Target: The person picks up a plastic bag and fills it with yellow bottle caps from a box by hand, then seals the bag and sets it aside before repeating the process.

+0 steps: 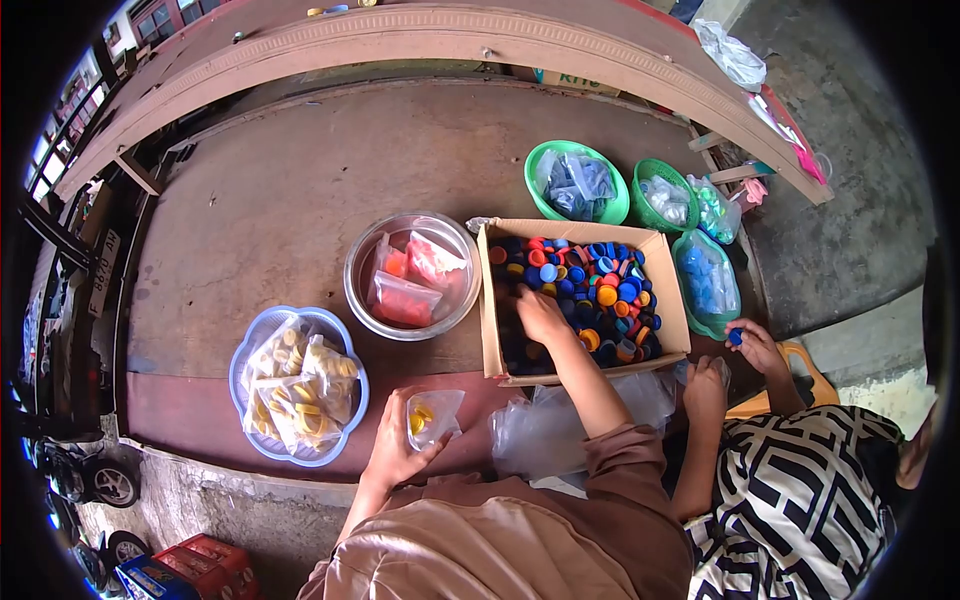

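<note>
My left hand [392, 446] is closed on a small clear plastic bag [446, 418] with a few yellow bottle caps [420, 416] inside. It is held over the front edge of the table. My right hand [541, 314] reaches into a cardboard box [488, 335] full of loose bottle caps [605, 296] in blue, red, orange and other colours. Its fingers dip among the caps at the box's left side, and their tips are hidden. Between my arms, a pile of clear plastic bags [540, 432] lies against the front of the box.
A blue basket [240, 400] holds bags of yellowish caps. A metal bowl [355, 302] holds bags of red ones. Green baskets [532, 180] with bagged caps line the box's far and right sides. At right, a co-worker's hand [758, 350] holds a blue cap.
</note>
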{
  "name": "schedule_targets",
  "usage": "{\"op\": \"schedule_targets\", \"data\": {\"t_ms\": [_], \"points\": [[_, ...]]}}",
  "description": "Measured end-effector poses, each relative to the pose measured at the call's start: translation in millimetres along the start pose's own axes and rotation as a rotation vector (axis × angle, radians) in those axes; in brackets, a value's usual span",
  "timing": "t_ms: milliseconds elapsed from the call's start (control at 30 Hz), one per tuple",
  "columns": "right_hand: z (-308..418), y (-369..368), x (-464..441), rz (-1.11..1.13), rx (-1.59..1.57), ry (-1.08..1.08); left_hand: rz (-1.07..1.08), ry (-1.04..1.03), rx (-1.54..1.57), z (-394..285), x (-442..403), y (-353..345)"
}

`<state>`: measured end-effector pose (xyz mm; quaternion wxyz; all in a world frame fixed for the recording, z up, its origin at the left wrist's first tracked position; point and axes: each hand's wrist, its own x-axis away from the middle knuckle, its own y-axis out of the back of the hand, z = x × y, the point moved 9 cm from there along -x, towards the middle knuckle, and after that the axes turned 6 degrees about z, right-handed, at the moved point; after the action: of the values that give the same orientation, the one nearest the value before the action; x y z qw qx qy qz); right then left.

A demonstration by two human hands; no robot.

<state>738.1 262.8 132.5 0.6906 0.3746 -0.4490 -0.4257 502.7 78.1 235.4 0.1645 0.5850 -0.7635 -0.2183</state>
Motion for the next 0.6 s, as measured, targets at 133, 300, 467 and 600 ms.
{"op": "schedule_targets", "data": {"t_ms": [133,300,467,600], "points": [[17,20,13,-0.04,0.115,0.052,0.004,0.017,0.01,-2,1,2],[5,29,15,-0.15,-0.038,0.144,-0.016,0.015,0.001,3,4,3],[12,32,21,-0.188,0.078,0.17,-0.002,-0.001,0.017,-2,2,3],[20,30,22,-0.151,0.092,0.095,-0.002,-0.001,0.029,-1,3,2]]}}
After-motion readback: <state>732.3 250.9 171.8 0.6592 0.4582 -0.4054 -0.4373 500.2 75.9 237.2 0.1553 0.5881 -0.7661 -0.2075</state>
